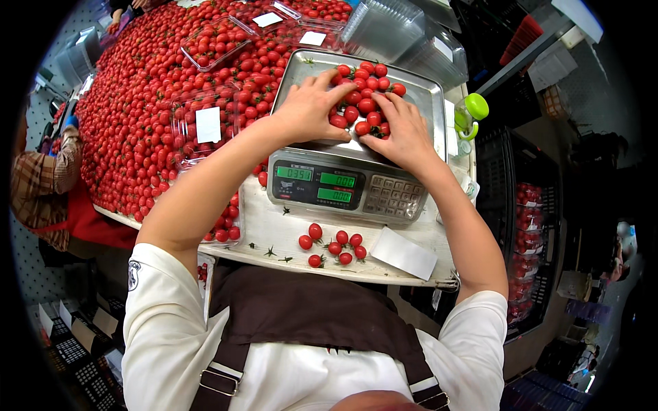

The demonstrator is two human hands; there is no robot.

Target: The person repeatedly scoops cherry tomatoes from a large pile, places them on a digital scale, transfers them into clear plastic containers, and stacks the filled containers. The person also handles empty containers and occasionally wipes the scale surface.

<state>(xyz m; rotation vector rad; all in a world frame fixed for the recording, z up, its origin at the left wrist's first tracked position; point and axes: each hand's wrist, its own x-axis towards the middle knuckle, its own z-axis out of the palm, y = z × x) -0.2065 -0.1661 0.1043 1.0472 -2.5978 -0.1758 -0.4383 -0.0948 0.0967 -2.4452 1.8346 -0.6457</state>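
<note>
A pile of red cherry tomatoes (363, 103) lies on the steel tray (296, 74) of a weighing scale (346, 186). From its left side my left hand (312, 109) cups the pile, fingers curved but apart, thumb stretched toward the near edge. Opposite it, my right hand (404, 130) curves round the right side, thumb and fingers spread. Both hands touch the outer tomatoes, and neither is closed round any single one. Their palms hide part of the tray. Green digits glow on the scale's display (337, 180), beside a grey keypad (392, 196).
A large heap of tomatoes (137, 116) covers the table's left, with filled clear boxes (218, 42) on it. Empty clear boxes (384, 27) stack behind the scale. Loose tomatoes (343, 238) and a white card (404, 253) lie in front. A black crate (504, 226) stands right.
</note>
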